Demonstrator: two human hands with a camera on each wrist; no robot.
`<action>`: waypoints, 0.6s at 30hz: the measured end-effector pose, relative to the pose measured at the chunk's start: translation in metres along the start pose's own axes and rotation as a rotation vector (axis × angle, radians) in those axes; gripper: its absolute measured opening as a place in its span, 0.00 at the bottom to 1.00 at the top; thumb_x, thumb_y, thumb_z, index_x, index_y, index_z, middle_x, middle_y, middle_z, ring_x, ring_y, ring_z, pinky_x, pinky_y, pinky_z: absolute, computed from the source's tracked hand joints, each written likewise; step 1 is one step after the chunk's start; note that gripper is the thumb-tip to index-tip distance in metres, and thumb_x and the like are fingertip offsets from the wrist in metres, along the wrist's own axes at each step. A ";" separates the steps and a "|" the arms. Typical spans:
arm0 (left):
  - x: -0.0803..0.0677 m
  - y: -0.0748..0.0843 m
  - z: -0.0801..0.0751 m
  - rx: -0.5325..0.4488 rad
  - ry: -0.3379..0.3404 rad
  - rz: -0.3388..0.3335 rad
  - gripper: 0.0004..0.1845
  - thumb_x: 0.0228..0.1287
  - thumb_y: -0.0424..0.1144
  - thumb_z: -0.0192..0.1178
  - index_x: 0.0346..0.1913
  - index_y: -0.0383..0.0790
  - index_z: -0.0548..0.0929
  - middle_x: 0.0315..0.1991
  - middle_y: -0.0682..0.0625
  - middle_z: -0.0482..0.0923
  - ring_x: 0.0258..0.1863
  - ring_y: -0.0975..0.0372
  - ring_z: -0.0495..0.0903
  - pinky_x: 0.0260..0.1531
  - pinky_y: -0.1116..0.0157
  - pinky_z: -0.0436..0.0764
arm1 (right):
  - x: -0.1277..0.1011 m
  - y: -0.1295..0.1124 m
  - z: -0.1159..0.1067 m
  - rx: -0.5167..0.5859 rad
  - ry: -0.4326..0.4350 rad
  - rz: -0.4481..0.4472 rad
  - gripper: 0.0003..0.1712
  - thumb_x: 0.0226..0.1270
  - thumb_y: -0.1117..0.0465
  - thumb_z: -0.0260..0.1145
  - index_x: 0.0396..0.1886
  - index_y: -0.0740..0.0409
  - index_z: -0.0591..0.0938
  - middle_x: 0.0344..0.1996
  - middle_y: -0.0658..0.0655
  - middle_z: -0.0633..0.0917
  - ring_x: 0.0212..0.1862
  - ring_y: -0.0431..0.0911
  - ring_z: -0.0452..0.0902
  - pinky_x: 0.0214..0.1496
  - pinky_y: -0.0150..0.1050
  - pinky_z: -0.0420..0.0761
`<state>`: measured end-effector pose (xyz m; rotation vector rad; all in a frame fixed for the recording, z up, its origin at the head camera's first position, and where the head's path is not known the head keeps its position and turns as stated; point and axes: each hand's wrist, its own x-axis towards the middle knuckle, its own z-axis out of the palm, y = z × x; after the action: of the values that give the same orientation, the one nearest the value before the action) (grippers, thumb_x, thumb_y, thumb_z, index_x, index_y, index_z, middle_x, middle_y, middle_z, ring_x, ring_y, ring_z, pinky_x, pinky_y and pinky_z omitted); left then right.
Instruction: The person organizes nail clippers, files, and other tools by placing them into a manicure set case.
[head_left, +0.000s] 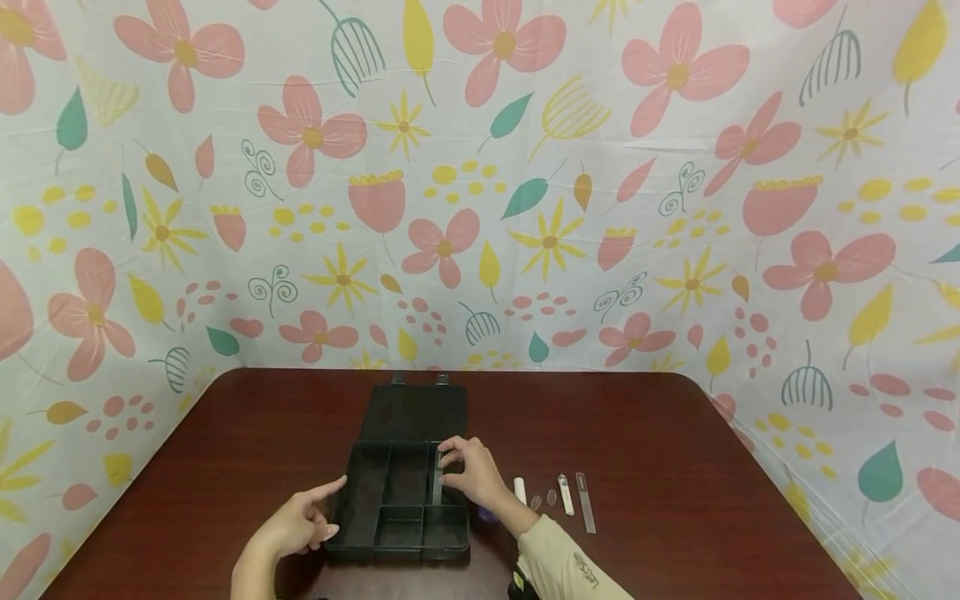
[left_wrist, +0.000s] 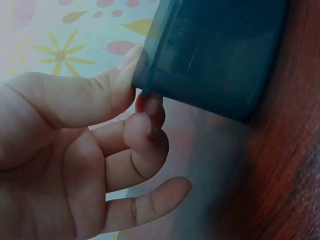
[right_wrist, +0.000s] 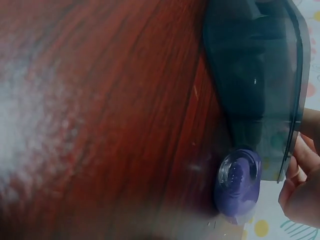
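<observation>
Compartment box (head_left: 397, 552) touches the left hand (head_left: 292, 523), thumb and forefinger spread. Whether the right hand (head_left: 474, 475) pinches the pale strip (head_left: 437, 492), I cannot tell. Sleeve lettering (head_left: 584, 569) is illegible.

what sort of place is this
Likely an indoor tabletop workspace, perhaps set up for filming: a dark reddish table against a flower-patterned sheet, with an open compartment box and small items such as what looks like a nail clipper.
</observation>
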<state>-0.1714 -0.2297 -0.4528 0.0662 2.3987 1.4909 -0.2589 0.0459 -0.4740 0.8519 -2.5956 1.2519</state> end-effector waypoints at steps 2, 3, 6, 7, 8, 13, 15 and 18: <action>0.000 0.000 0.000 0.001 0.000 -0.003 0.35 0.54 0.24 0.58 0.65 0.31 0.57 0.11 0.52 0.62 0.14 0.62 0.63 0.16 0.66 0.63 | 0.000 0.000 0.000 -0.056 0.003 -0.007 0.21 0.42 0.68 0.74 0.40 0.60 0.79 0.29 0.53 0.82 0.38 0.48 0.68 0.42 0.42 0.68; 0.000 0.001 0.000 0.001 0.000 -0.004 0.35 0.54 0.25 0.58 0.65 0.31 0.57 0.12 0.52 0.62 0.14 0.62 0.63 0.16 0.66 0.63 | 0.000 0.000 0.000 -0.086 0.007 -0.012 0.21 0.41 0.67 0.74 0.40 0.60 0.79 0.31 0.53 0.82 0.38 0.48 0.67 0.42 0.43 0.67; -0.001 0.001 0.000 0.000 -0.001 0.006 0.35 0.54 0.25 0.58 0.65 0.31 0.57 0.12 0.52 0.63 0.14 0.62 0.64 0.17 0.66 0.63 | 0.001 -0.001 0.000 -0.192 0.016 -0.016 0.22 0.40 0.63 0.75 0.40 0.57 0.81 0.36 0.55 0.78 0.40 0.48 0.65 0.43 0.45 0.64; -0.001 0.001 0.000 0.001 -0.002 0.009 0.35 0.54 0.25 0.58 0.65 0.30 0.57 0.12 0.52 0.63 0.14 0.62 0.64 0.16 0.66 0.63 | 0.001 -0.002 0.000 -0.221 0.019 -0.021 0.22 0.40 0.62 0.76 0.40 0.56 0.81 0.38 0.56 0.77 0.40 0.48 0.64 0.43 0.46 0.64; -0.001 0.001 0.000 0.000 -0.003 0.013 0.35 0.54 0.25 0.58 0.65 0.30 0.57 0.11 0.52 0.62 0.14 0.62 0.64 0.16 0.66 0.63 | 0.002 -0.002 0.000 -0.240 0.021 -0.021 0.22 0.40 0.61 0.76 0.40 0.55 0.81 0.39 0.56 0.76 0.41 0.49 0.63 0.43 0.46 0.63; -0.001 0.002 0.000 -0.002 -0.002 0.013 0.35 0.54 0.24 0.58 0.65 0.30 0.57 0.11 0.53 0.62 0.14 0.63 0.63 0.16 0.66 0.62 | 0.003 0.000 0.000 -0.282 0.022 -0.029 0.22 0.38 0.58 0.76 0.39 0.54 0.83 0.40 0.56 0.74 0.42 0.49 0.62 0.42 0.46 0.63; -0.001 0.002 0.000 -0.002 -0.001 0.011 0.35 0.54 0.24 0.58 0.65 0.30 0.57 0.11 0.52 0.63 0.14 0.62 0.64 0.16 0.66 0.63 | 0.003 0.001 0.000 -0.281 0.016 -0.025 0.23 0.38 0.57 0.76 0.39 0.54 0.83 0.40 0.55 0.74 0.42 0.49 0.63 0.42 0.46 0.63; -0.002 0.001 0.000 0.000 -0.001 0.009 0.35 0.53 0.25 0.58 0.65 0.30 0.57 0.12 0.52 0.63 0.14 0.62 0.64 0.16 0.66 0.62 | 0.002 0.003 -0.001 -0.253 0.006 -0.018 0.23 0.39 0.58 0.76 0.41 0.55 0.83 0.40 0.56 0.74 0.41 0.49 0.62 0.42 0.47 0.64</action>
<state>-0.1698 -0.2299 -0.4512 0.0774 2.4011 1.4945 -0.2625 0.0469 -0.4744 0.8181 -2.6594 0.8931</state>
